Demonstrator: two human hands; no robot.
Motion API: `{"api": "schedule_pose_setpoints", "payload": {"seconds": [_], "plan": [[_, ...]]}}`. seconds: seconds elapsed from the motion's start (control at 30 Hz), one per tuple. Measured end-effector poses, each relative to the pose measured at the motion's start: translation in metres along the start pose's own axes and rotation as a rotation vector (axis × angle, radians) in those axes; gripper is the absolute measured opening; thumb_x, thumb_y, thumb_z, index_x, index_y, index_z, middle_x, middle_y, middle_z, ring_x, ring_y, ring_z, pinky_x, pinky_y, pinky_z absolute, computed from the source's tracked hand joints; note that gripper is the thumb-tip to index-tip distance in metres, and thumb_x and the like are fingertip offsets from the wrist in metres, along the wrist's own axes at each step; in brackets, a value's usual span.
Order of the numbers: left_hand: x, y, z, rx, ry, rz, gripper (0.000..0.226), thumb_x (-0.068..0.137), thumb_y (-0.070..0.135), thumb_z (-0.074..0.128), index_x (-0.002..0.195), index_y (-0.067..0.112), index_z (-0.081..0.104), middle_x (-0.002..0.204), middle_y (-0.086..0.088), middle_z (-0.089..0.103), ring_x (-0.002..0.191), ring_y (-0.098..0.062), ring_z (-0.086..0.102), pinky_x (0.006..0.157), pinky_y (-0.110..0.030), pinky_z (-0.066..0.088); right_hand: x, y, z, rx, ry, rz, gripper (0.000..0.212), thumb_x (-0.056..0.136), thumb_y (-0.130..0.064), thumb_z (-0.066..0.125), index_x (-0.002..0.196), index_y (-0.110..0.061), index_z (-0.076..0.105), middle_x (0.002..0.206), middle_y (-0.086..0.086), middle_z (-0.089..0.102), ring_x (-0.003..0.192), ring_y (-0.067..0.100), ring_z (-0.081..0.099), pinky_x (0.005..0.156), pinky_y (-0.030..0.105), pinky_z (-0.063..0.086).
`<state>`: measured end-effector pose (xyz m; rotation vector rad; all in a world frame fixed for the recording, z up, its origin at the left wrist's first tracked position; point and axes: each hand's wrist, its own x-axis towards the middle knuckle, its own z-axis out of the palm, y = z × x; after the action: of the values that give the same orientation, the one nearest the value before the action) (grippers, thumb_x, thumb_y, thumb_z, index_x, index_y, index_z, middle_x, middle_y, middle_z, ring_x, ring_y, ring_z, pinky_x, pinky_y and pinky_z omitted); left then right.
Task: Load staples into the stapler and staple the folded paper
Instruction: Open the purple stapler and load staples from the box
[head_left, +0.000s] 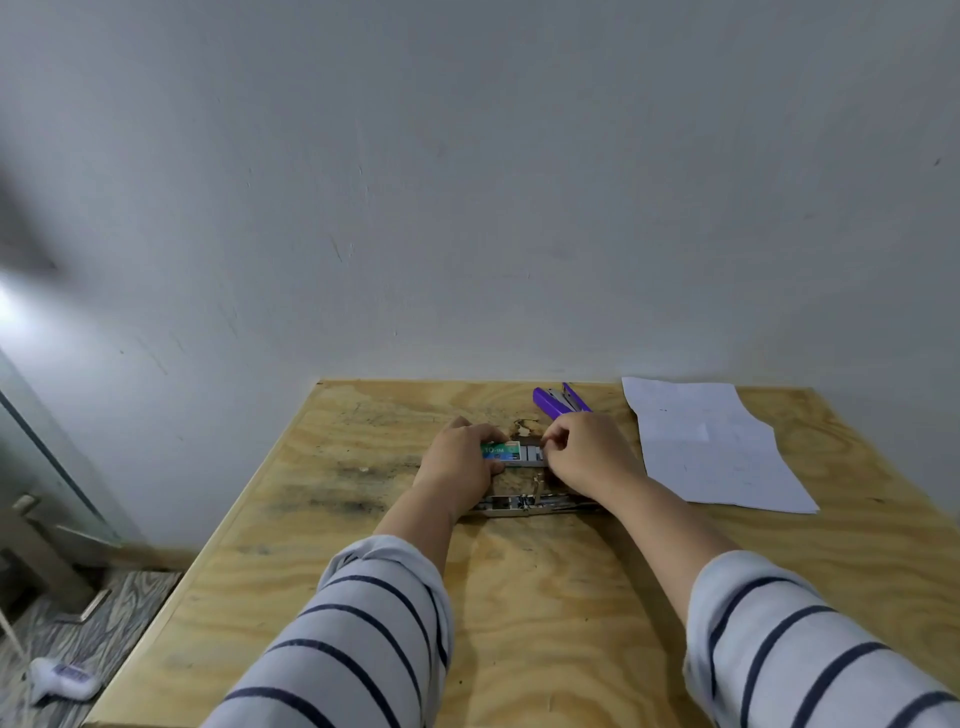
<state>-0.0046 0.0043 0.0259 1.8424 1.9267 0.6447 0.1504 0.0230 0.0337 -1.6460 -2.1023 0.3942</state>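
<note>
My left hand (460, 460) grips a small green-and-blue staple box (500, 450) just above the table. The box's inner tray is slid out to the right, showing grey staples (533, 454). My right hand (587, 452) pinches at that tray's end with thumb and forefinger. A purple stapler (558, 401) lies near the wall, behind my right hand. A metal stapler part (519, 505) lies flat on the table under my wrists, partly hidden. The white folded paper (717, 447) lies to the right.
The plywood table (519, 597) is stained dark near its middle and abuts a grey wall. On the floor at lower left lies a small white bottle (65, 678). A metal frame stands at the left edge.
</note>
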Motion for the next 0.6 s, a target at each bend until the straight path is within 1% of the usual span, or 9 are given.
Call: {"api": "schedule_pose_setpoints", "payload": {"seconds": [0.07, 0.17, 0.27, 0.37, 0.43, 0.5, 0.53, 0.57, 0.6], "plan": [[0.0, 0.0, 0.0, 0.004, -0.003, -0.002, 0.036, 0.087, 0.015, 0.064, 0.121, 0.025, 0.06, 0.125, -0.003, 0.05, 0.104, -0.02, 0.052, 0.087, -0.03, 0.048, 0.001, -0.002, 0.0, -0.001, -0.023, 0.017, 0.019, 0.088, -0.02, 0.061, 0.102, -0.011, 0.069, 0.109, 0.005, 0.07, 0.098, 0.016, 0.062, 0.073, 0.021, 0.044], [0.001, 0.001, -0.001, 0.02, -0.004, 0.002, 0.036, 0.087, 0.015, 0.063, 0.121, 0.025, 0.06, 0.125, -0.003, 0.049, 0.103, -0.019, 0.051, 0.085, -0.028, 0.047, 0.004, -0.004, 0.002, -0.031, -0.063, 0.058, 0.024, 0.087, -0.027, 0.063, 0.104, -0.011, 0.069, 0.107, 0.005, 0.07, 0.095, 0.016, 0.062, 0.07, 0.021, 0.042], [0.0, 0.002, -0.002, 0.017, -0.008, -0.002, 0.036, 0.087, 0.015, 0.063, 0.122, 0.024, 0.059, 0.125, -0.004, 0.049, 0.106, -0.02, 0.051, 0.087, -0.029, 0.044, 0.01, -0.003, 0.007, -0.064, -0.088, 0.133, 0.03, 0.087, -0.03, 0.063, 0.109, -0.009, 0.068, 0.11, 0.007, 0.068, 0.1, 0.018, 0.062, 0.07, 0.023, 0.042], [0.0, 0.003, -0.002, 0.024, -0.015, -0.005, 0.037, 0.087, 0.015, 0.063, 0.123, 0.024, 0.059, 0.126, -0.004, 0.049, 0.109, -0.021, 0.051, 0.091, -0.03, 0.044, 0.016, 0.003, 0.013, -0.046, -0.068, 0.236, 0.042, 0.085, -0.024, 0.066, 0.122, -0.005, 0.059, 0.123, 0.011, 0.062, 0.11, 0.023, 0.058, 0.07, 0.023, 0.042], [0.0, 0.003, -0.002, 0.026, -0.018, -0.013, 0.037, 0.087, 0.015, 0.063, 0.123, 0.024, 0.059, 0.126, -0.004, 0.048, 0.109, -0.021, 0.051, 0.092, -0.031, 0.045, 0.018, 0.004, 0.014, -0.025, -0.059, 0.28, 0.048, 0.084, -0.023, 0.068, 0.126, -0.004, 0.055, 0.126, 0.012, 0.059, 0.112, 0.026, 0.057, 0.064, 0.02, 0.04], [0.001, 0.003, -0.001, 0.028, -0.022, -0.017, 0.037, 0.087, 0.015, 0.064, 0.123, 0.024, 0.059, 0.126, -0.004, 0.048, 0.11, -0.022, 0.051, 0.094, -0.031, 0.044, 0.02, 0.007, 0.013, 0.013, -0.05, 0.299, 0.052, 0.084, -0.023, 0.068, 0.128, -0.002, 0.051, 0.127, 0.013, 0.058, 0.111, 0.027, 0.057, 0.051, 0.017, 0.033], [0.001, 0.003, -0.002, 0.029, -0.024, -0.018, 0.038, 0.087, 0.015, 0.064, 0.124, 0.023, 0.059, 0.126, -0.004, 0.048, 0.11, -0.022, 0.051, 0.094, -0.031, 0.044, 0.02, 0.008, 0.012, 0.025, -0.042, 0.298, 0.052, 0.084, -0.022, 0.067, 0.128, -0.001, 0.049, 0.127, 0.013, 0.057, 0.11, 0.027, 0.057, 0.047, 0.017, 0.03], [0.001, 0.003, -0.001, 0.031, -0.027, -0.018, 0.038, 0.087, 0.015, 0.064, 0.124, 0.023, 0.058, 0.126, -0.004, 0.048, 0.11, -0.022, 0.051, 0.094, -0.032, 0.045, 0.019, 0.008, 0.01, 0.027, -0.031, 0.286, 0.05, 0.085, -0.022, 0.067, 0.126, 0.0, 0.051, 0.125, 0.013, 0.058, 0.11, 0.026, 0.058, 0.047, 0.016, 0.03], [0.001, 0.003, -0.001, 0.03, -0.028, -0.02, 0.038, 0.087, 0.015, 0.064, 0.124, 0.024, 0.058, 0.126, -0.004, 0.048, 0.11, -0.022, 0.051, 0.095, -0.032, 0.045, 0.019, 0.008, 0.009, 0.023, -0.024, 0.263, 0.044, 0.085, -0.023, 0.067, 0.121, -0.001, 0.056, 0.122, 0.013, 0.061, 0.109, 0.025, 0.059, 0.048, 0.016, 0.033]]}}
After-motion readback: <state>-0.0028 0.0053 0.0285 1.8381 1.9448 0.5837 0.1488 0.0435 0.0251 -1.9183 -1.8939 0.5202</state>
